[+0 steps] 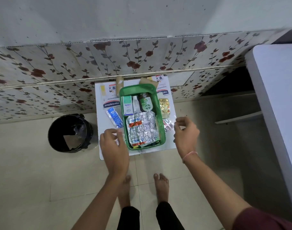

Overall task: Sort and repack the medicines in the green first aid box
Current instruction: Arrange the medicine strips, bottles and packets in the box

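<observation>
The green first aid box (162,130) stands on a white board (171,113) on the floor. Inside it lie silver blister strips (142,128), a brown Dettol bottle (145,102), a clear small bottle (135,103) and a green-white Optibex carton (127,105). Outside the box lie a blue packet (114,117), a Hansaplast box (108,98), gold blister strips (164,107) and red-white pills (168,126). My left hand (114,143) hovers at the box's left side, fingers apart, holding nothing. My right hand (185,133) hovers at the right side, fingers curled, empty.
A black dustbin (69,133) with a liner stands left of the board. A floral-papered wall ledge (108,63) runs behind. A second Hansaplast box (161,85) and cardboard rolls (119,83) lie at the board's far edge. White furniture (277,97) stands right. My bare feet (161,185) are below.
</observation>
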